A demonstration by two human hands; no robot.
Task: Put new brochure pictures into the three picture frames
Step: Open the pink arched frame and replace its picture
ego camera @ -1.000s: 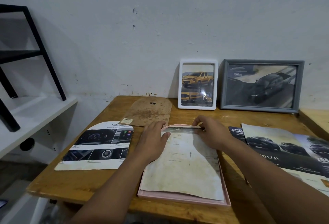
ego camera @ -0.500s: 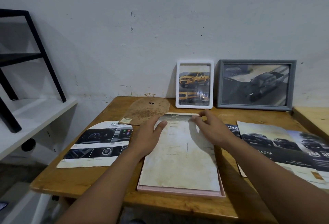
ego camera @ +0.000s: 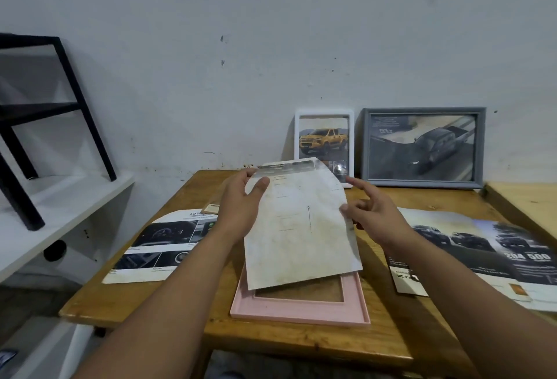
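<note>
A pink picture frame (ego camera: pixel 300 309) lies face down near the table's front edge. Above it my left hand (ego camera: pixel 241 203) holds a stained white sheet (ego camera: pixel 298 237) by its top left corner, lifted and tilted off the frame. My right hand (ego camera: pixel 373 215) hovers at the sheet's right edge with fingers spread, holding nothing. A white frame (ego camera: pixel 324 114) with a yellow pickup picture and a grey frame (ego camera: pixel 423 146) with a dark truck picture lean against the wall. A brown backing board (ego camera: pixel 212 205) lies mostly hidden behind my left hand.
A car-interior brochure page (ego camera: pixel 156 246) lies on the left of the wooden table (ego camera: pixel 301 345). A folded brochure (ego camera: pixel 488 252) with dark cars lies on the right. A white shelf (ego camera: pixel 60 212) with black legs stands at the left, a second wooden surface (ego camera: pixel 527 206) at the right.
The sheet lay flat on the pink frame under both hands; now my left hand has lifted it clear of the frame and my right hand has let go.
</note>
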